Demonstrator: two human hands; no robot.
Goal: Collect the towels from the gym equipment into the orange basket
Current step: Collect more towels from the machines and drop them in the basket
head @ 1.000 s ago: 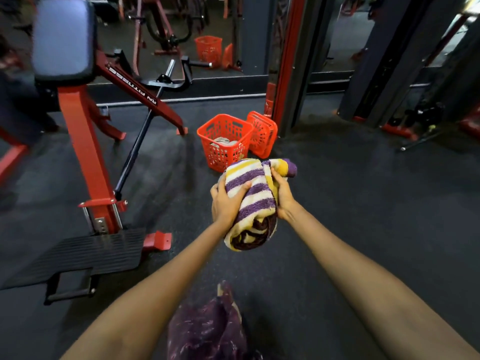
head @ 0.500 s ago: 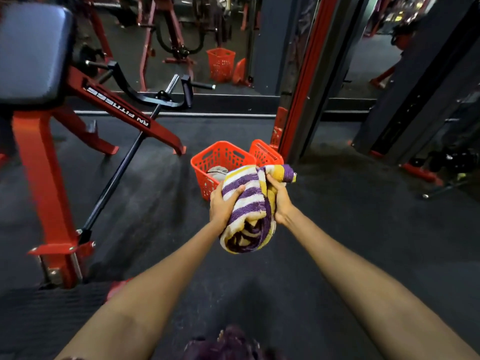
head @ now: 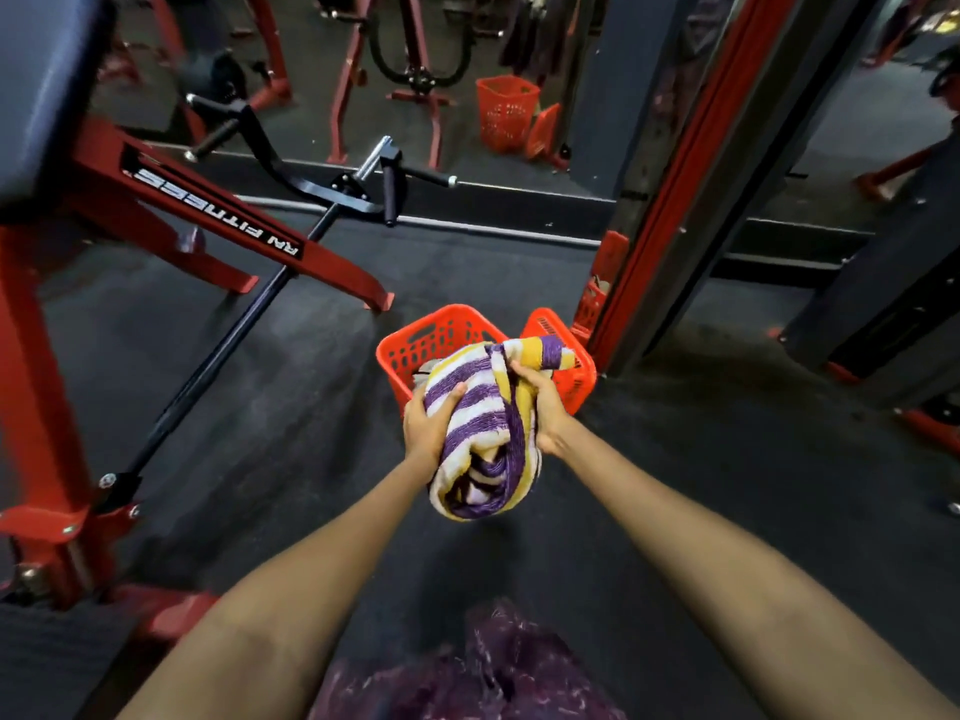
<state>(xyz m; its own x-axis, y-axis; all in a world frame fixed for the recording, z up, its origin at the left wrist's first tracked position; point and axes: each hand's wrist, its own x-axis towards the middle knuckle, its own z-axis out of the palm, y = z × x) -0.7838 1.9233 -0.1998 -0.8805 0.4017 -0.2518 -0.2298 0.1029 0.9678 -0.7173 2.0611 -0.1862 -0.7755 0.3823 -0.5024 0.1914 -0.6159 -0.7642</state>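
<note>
A bundled towel with purple, white and yellow stripes hangs between both hands. My left hand grips its left side and my right hand grips its right side. Just beyond the towel the orange basket stands on the dark floor, partly covered by the towel. A pale towel shows inside it. An orange lid leans against the basket's right side.
A red gym machine with a black bar and a dark pad stands to the left. A red and black post rises right of the basket. A wall mirror behind reflects another orange basket.
The basket has come closer and now sits right behind the towel. Both hands keep the same hold on the towel. The view has shifted forward past the red machine.
</note>
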